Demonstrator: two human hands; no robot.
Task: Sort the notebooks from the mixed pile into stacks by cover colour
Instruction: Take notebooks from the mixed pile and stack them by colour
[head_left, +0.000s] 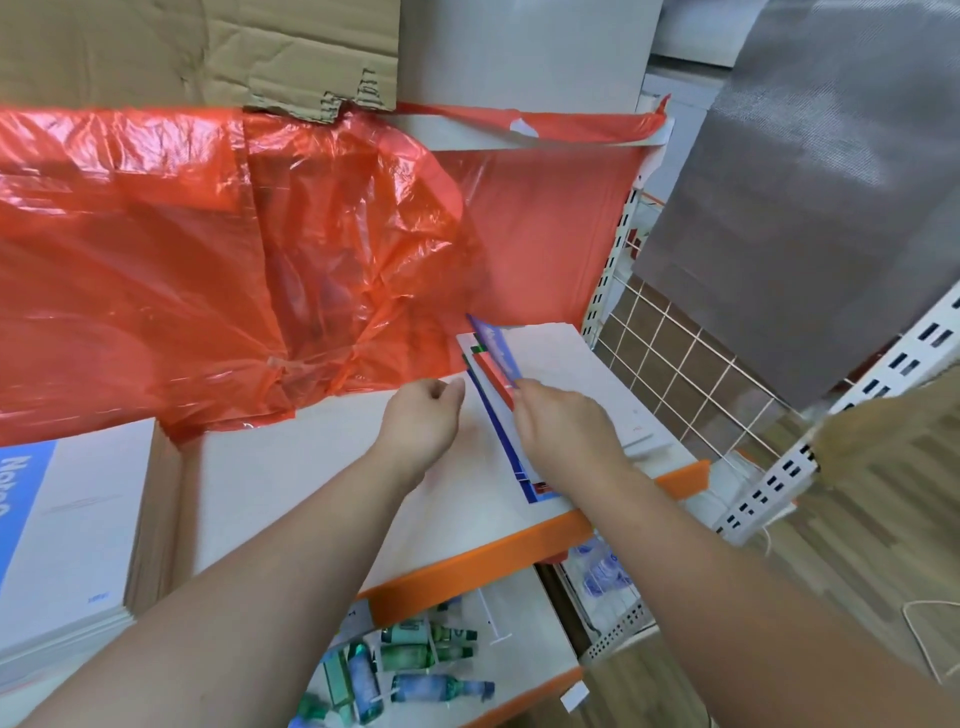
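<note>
right hand (566, 431) at centre right, fingers closed on the low end of a thin blue-covered notebook (497, 352). i read it as a pinch grip, though the fingertips are mostly hidden behind the back of the hand. the notebook stands tilted up on edge, its far corner up against the crinkled red plastic sheet (208, 260) that fills the upper left, probably lifted that way to peel it off the pile and check the cover. under it lies the mixed pile of red, green and blue notebooks (491, 387), fanned flat on the white shelf board with orange front edge (291, 493). left hand (421, 415) hovers just left of the pile, fingers loosely curled, holding nothing; my guess is it waits to steady or take the next one. just right of the pile lies a flat white-covered stack (571, 379), maybe a sorted colour, can't confirm. lower left of the frame has a tall stack of white notebooks with a blue band (67, 519), well apart from the pile. small green and blue bottles (415, 660) lie on the lower shelf at bottom centre.
</note>
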